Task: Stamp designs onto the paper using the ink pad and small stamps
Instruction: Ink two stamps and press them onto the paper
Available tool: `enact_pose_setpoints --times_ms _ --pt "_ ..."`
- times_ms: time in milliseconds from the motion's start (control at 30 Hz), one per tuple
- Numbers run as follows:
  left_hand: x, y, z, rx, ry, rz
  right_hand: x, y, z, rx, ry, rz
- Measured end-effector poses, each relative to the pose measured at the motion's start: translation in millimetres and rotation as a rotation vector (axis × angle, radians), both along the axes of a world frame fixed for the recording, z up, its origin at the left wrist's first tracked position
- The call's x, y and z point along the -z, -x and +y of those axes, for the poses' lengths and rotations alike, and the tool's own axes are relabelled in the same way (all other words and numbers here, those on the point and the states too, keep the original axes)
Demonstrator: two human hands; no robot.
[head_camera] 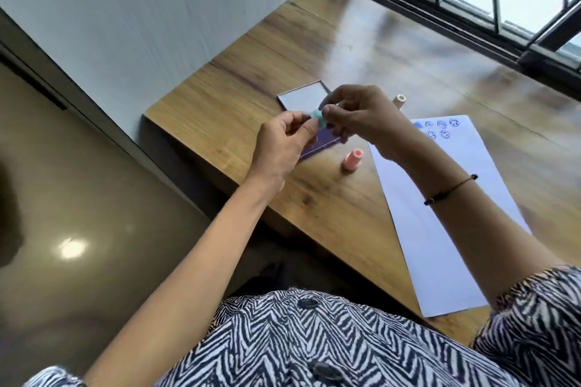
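Both hands meet above the open ink pad (323, 138), whose purple pad is partly hidden and whose lid (303, 97) lies flat behind it. My left hand (284, 143) and my right hand (355, 115) pinch a small pale green stamp (318, 116) between their fingertips. A pink stamp (351, 160) stands on the table just right of the pad. A cream stamp (399, 100) stands farther back. The white paper (440, 214) lies to the right, with several blue round prints (441, 129) near its far end.
The wooden table (283, 41) runs to a white wall on the left and a window with a black frame (471, 9) at the back. Its near-left edge drops to the floor (78, 198). A cord bracelet (449, 190) circles my right wrist.
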State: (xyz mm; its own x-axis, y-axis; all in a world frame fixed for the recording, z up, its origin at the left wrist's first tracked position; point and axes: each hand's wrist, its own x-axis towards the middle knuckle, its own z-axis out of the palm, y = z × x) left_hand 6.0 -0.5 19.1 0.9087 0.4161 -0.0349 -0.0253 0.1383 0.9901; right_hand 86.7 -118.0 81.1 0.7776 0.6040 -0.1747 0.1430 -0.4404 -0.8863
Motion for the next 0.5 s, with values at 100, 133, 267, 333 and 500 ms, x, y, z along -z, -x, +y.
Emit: enact_pose_setpoints --times_ms 100,133,267,333,500 --pt "1 0 2 -0.024 -0.004 -0.008 -1 -2 5 -0.005 0.006 -0.05" --pt "2 0 4 -0.05 0.004 -0.009 -2 -5 7 0.016 0.001 -0.074" --pt "10 4 16 -0.172 0.038 0.014 -1 -21 8 0.032 0.137 -0.273" --pt "15 7 16 -0.204 0.016 0.032 4 -19 12 -0.093 0.324 -0.452" --pt "25 10 10 -0.229 -0.044 0.098 23 -8 27 -0.271 0.511 -0.661"
